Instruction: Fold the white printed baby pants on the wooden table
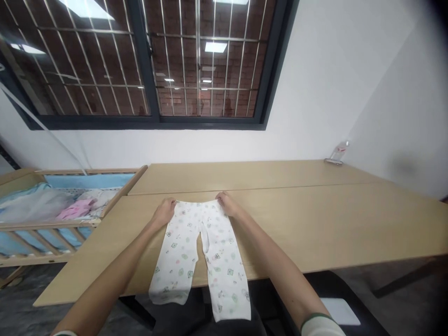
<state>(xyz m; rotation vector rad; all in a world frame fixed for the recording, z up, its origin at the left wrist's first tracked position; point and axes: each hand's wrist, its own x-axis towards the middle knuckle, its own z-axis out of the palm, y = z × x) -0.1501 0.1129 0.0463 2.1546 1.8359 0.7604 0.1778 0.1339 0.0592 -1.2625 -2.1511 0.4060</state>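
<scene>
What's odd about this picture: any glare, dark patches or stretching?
Head view: reflected lights glare in the window; the upper right corner is dark; the table seems stretched toward the right edge; the printed pants look fairly sharp.

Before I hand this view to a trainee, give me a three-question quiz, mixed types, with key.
1. Where do the left hand and right hand hold the pants?
2. True or false: both pant legs reach past the near edge of the table.
3. A bunched cloth in the crib is: A) black, B) pink, C) orange.

Key: 1. One at each end of the waistband. 2. True. 3. B.
</scene>
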